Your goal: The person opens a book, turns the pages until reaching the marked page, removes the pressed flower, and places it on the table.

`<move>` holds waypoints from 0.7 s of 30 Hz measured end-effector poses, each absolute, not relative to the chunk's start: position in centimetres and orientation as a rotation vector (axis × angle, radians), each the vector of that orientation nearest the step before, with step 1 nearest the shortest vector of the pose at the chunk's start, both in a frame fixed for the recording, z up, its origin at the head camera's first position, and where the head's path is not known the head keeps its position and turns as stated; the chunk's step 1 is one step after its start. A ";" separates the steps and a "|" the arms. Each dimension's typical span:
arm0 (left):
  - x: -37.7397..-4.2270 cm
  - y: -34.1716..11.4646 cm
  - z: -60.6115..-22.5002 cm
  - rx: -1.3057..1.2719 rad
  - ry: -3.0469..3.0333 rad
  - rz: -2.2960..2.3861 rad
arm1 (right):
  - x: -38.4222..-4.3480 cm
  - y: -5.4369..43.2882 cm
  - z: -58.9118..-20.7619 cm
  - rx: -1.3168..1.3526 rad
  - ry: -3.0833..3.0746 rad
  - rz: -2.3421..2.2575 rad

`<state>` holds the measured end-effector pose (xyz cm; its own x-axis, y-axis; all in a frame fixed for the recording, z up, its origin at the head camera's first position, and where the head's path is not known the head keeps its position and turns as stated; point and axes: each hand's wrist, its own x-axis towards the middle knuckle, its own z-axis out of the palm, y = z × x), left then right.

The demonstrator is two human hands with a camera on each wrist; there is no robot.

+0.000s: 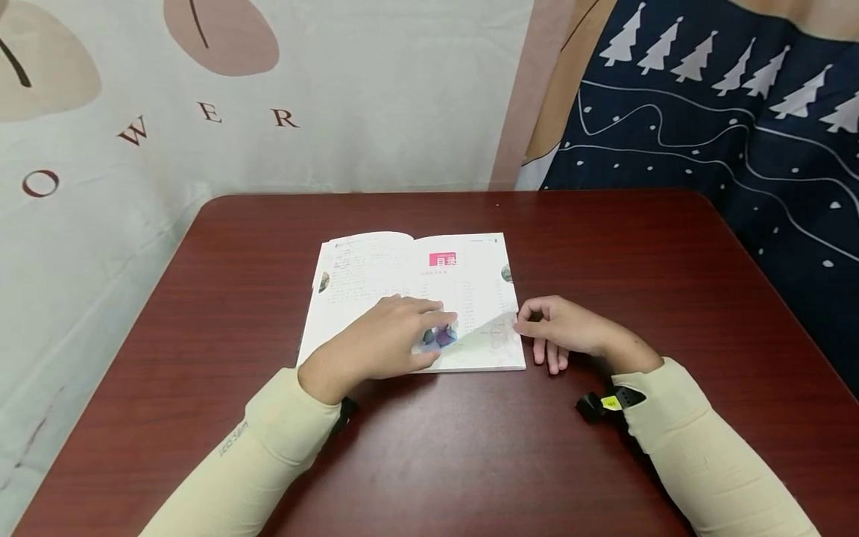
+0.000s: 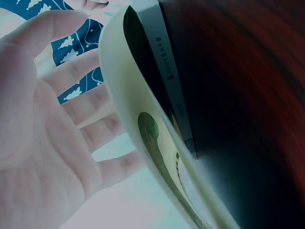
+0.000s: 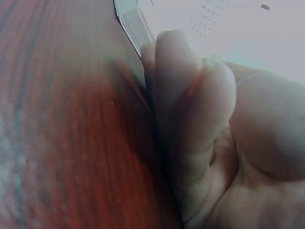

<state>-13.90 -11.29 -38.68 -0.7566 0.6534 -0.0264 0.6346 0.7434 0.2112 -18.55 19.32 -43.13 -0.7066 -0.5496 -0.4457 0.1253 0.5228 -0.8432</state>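
Note:
An open book (image 1: 365, 280) lies on the table, its right side bearing a pink heading block (image 1: 443, 259) and a small purple-blue picture (image 1: 439, 336). Across its lower middle rests my left hand (image 1: 382, 337), fingers extended over the pages. At the right edge my right hand (image 1: 567, 326) pinches the lower right page (image 1: 495, 335) between thumb and index finger; that page is slightly bent, with a slanting crease. The left wrist view shows the left palm (image 2: 47, 143) beside a curved page edge (image 2: 119, 81). The right fingers (image 3: 178, 81) partly hide the page border in the right wrist view.
The dark red-brown wooden table (image 1: 436, 462) extends around the book. Behind it hang a pale cloth (image 1: 403, 97) with lettering and a navy cloth (image 1: 705, 142) with white trees. A black strap device (image 1: 593, 406) sits at the right wrist.

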 end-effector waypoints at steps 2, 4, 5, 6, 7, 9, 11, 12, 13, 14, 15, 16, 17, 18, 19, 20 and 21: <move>-14.0 -11.3 -38.7 1.101 2.861 0.312 | -18.5 19.3 -43.2 -0.352 2.051 -1.212; -14.0 -11.3 -38.7 1.150 2.883 0.334 | -18.6 19.4 -43.2 -0.356 2.051 -1.212; -14.0 -11.4 -38.7 1.168 2.893 0.347 | -18.6 19.4 -43.2 -0.357 2.051 -1.211; -14.0 -11.4 -38.7 1.185 2.903 0.356 | -18.6 19.3 -43.2 -0.357 2.048 -1.211; -14.0 -11.4 -38.7 1.198 2.914 0.363 | -18.6 19.3 -43.2 -0.358 2.047 -1.211; -14.0 -11.5 -38.6 1.211 2.941 0.363 | -18.6 19.3 -43.1 -0.359 2.049 -1.208; -14.0 -11.5 -38.6 1.211 2.961 0.359 | -18.6 19.3 -43.1 -0.357 2.053 -1.206; -14.0 -11.5 -38.6 1.201 2.969 0.349 | -18.6 19.3 -43.1 -0.357 2.054 -1.205; -14.0 -11.4 -38.6 1.190 2.975 0.345 | -18.6 19.3 -43.1 -0.357 2.056 -1.203; -14.0 -11.4 -38.6 1.172 2.977 0.338 | -18.6 19.3 -43.1 -0.357 2.055 -1.202; -14.0 -11.4 -38.6 1.164 2.979 0.337 | -18.6 19.3 -43.1 -0.358 2.053 -1.203; -14.1 -11.3 -38.6 1.158 2.989 0.332 | -18.6 19.4 -43.1 -0.359 2.052 -1.202; -14.1 -11.3 -38.7 1.151 3.000 0.326 | -18.6 19.4 -43.1 -0.361 2.053 -1.202; -14.1 -11.2 -38.6 1.149 3.011 0.320 | -18.5 19.4 -43.0 -0.362 2.056 -1.201; -14.1 -11.2 -38.6 1.146 3.024 0.313 | -18.5 19.3 -43.1 -0.362 2.054 -1.202; -14.0 -11.2 -38.6 1.143 3.036 0.301 | -18.5 19.3 -43.1 -0.363 2.053 -1.202; -14.0 -11.2 -38.6 1.149 3.052 0.292 | -18.5 19.3 -43.2 -0.361 2.053 -1.201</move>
<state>-14.01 -11.23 -38.62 -0.7461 0.6395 0.1856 0.6631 0.7390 0.1192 -18.50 19.29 -43.15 -0.7020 -0.5582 -0.4423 0.1123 0.5265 -0.8427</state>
